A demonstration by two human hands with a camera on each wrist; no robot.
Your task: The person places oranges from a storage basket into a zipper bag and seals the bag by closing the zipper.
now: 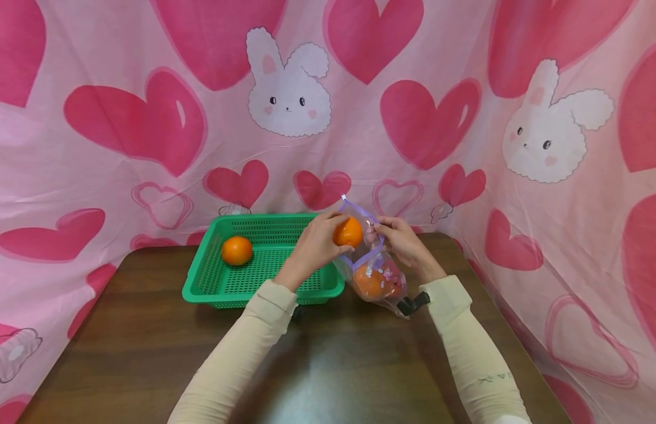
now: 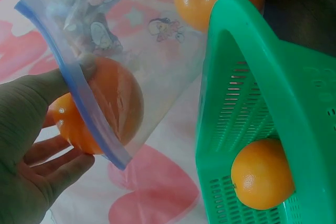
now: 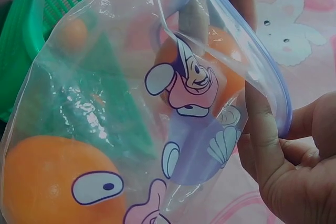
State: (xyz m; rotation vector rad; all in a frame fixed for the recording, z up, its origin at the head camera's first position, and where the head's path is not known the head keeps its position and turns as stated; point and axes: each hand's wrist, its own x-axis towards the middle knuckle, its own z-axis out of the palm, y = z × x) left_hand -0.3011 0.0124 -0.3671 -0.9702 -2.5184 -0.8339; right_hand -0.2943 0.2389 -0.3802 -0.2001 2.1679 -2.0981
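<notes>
My left hand [image 1: 318, 240] grips an orange [image 1: 348, 232] at the mouth of a clear zip bag [image 2: 163, 85] with a purple top edge and cartoon prints. In the left wrist view, part of this orange lies behind the bag's film, inside the edge. With its thumb and fingers, my right hand [image 1: 404, 242] pinches the bag's edge on the other side and holds the mouth apart. Lower in the bag sits another orange [image 3: 58, 182], bulging the film.
A green plastic basket [image 1: 192, 288] stands left of the bag, with one orange [image 1: 237, 251] inside at its left end. Both are on a dark wooden table [image 1: 328, 365]. Behind hangs a pink cloth [image 1: 360, 147] with hearts and rabbits. A black strap piece [image 1: 414, 303] shows by the right wrist.
</notes>
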